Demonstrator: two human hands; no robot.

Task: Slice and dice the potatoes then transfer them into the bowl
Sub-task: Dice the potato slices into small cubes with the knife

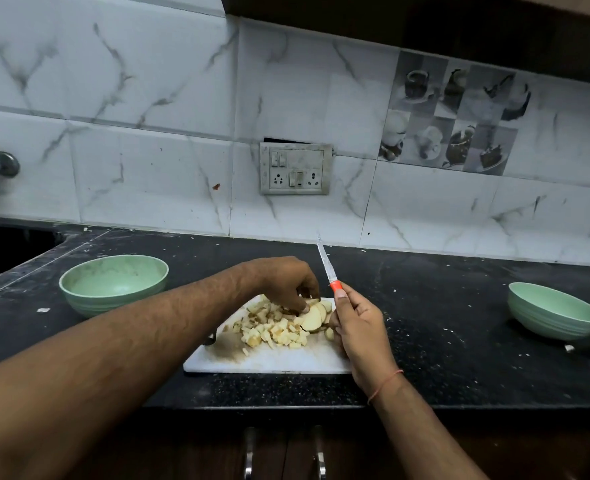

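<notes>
Left hand (285, 282) pinches slices (316, 317) on board (273, 362), dice (269, 329) piled at their 9 o'clock. Right hand (356, 323) grips knife (328, 268), blade raised toward 12. Bowl (113, 282) at board's 10 o'clock.

counter (425, 306): black | cutting board (269, 360) | two green bowls (113, 284) (553, 315)

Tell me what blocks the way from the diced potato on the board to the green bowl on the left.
Nothing standing on the black counter does; only the left forearm crosses between the pale diced potato pile on the white cutting board and the left green bowl.
</notes>
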